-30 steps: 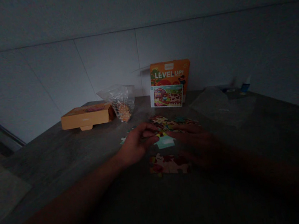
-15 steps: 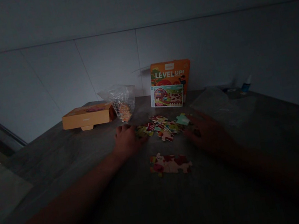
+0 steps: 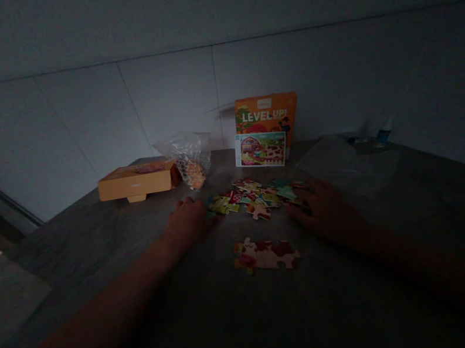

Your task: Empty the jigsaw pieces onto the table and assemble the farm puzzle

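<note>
Between my hands lies a loose pile of jigsaw puzzle pieces (image 3: pixel 257 198), mostly red, green, yellow and pink. My left hand (image 3: pixel 189 221) rests on the table at the pile's left edge, thumb apart from the bent fingers, holding nothing that I can see. On the right side, my right hand (image 3: pixel 320 204) has its fingers spread and reaching to the outermost pieces, partly covering them. Closer to me is a joined strip of puzzle pieces (image 3: pixel 266 253) showing a pink cow with dark red patches; neither hand touches it.
Behind the pile, a farm picture card (image 3: pixel 261 149) leans on an orange "LEVEL UP!" box (image 3: pixel 266 110). A clear bag of pieces (image 3: pixel 191 166) stands beside an open orange box part (image 3: pixel 138 182). Crumpled clear plastic (image 3: pixel 341 159) lies at the right. The wall closes off the back.
My left hand has drawn slightly left, away from the pile. A light green piece near my right hand, tilted up before, now lies lower among the others.
</note>
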Tool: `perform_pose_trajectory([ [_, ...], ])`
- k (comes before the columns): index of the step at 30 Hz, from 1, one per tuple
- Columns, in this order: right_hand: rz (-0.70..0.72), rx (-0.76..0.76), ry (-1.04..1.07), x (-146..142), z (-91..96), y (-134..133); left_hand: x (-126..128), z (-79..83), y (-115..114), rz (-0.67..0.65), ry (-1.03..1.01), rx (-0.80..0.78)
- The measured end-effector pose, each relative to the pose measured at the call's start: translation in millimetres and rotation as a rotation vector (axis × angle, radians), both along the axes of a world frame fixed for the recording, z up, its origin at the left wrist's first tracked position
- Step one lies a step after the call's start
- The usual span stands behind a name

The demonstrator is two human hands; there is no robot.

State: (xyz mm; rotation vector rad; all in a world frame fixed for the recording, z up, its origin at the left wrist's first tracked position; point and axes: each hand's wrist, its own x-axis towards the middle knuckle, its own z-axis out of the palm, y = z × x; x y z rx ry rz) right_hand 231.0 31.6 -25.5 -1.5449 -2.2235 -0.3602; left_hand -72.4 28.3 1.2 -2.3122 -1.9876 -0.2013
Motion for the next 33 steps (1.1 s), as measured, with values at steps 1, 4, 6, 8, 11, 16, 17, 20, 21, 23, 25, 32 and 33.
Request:
perform_pose_trajectory([
  [1,-0.021,0.003,-0.02,0,-0.2,0,-2,-0.1,2,-0.019,-0.005,0.01],
  [4,-0.022,0.032,-0.034,1,-2.2,1,-5,0.7,5,-0.041,-0.023,0.027],
  [6,-0.005,0.056,-0.028,1,-3.9,1,-2,2.3,3,-0.042,-0.041,0.041],
  [8,-0.012,0.076,-0.026,1,-4.6,1,3,4.6,0,-0.041,-0.056,0.065],
  [11,-0.019,0.12,-0.011,0,-3.0,0,13,8.4,-6,-0.135,-0.171,0.177],
  [16,0.361,0.103,0.091,-5,5.5,-10,24,11.7,-19,-0.524,-0.391,0.258],
  [17,0.467,0.068,0.089,-6,7.5,-14,25,11.9,-21,-0.58,-0.407,0.245],
  [20,0.696,-0.029,0.027,-14,13.1,-29,28,12.0,-27,-0.706,-0.452,0.182],
  [21,0.736,-0.051,0.006,-16,14.6,-33,29,12.0,-29,-0.739,-0.466,0.161],
  [23,0.765,-0.078,-0.013,-20,17.0,-38,31,11.9,-33,-0.781,-0.481,0.121],
  [25,0.766,-0.091,-0.018,-21,18.2,-40,33,11.7,-36,-0.799,-0.481,0.097],
  [32,0.732,0.055,0.046,-18,14.1,-30,33,7.2,-31,-0.779,-0.501,0.168],
  [33,0.694,0.101,0.084,-18,13.5,-28,32,6.3,-28,-0.739,-0.513,0.191],
])
